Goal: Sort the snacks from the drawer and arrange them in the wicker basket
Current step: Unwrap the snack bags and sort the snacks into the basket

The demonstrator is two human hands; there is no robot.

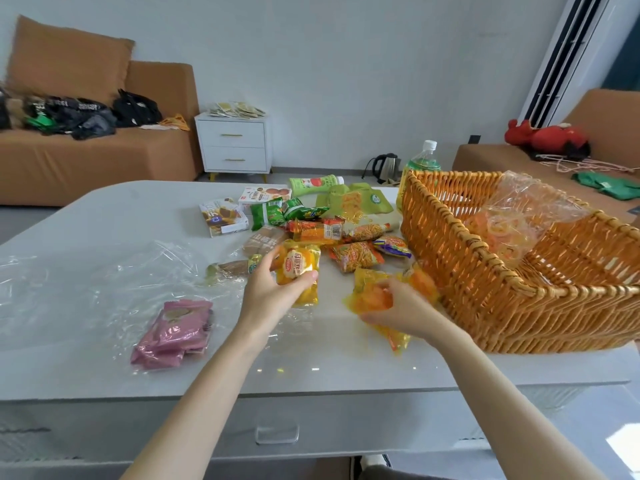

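Note:
My left hand [273, 292] grips a yellow bread packet [298, 268] just above the table. My right hand [405, 308] holds a bunch of yellow-orange packets [372, 294] close to the left wall of the wicker basket [485, 299]. The basket has a divider, and a clear bag of orange ring snacks [502, 233] lies in its far compartment. Several snack packets [346, 233] in green, orange and brown lie in a heap on the table behind my hands. A stack of pink packets [173, 334] lies at the front left.
Clear plastic wrap [86, 282] is spread over the table's left side. Two snack boxes [225, 216] and a green bottle [313, 184] lie at the back of the heap. A large drink bottle [420, 164] stands behind the basket. A drawer handle [277, 434] shows under the table's front edge.

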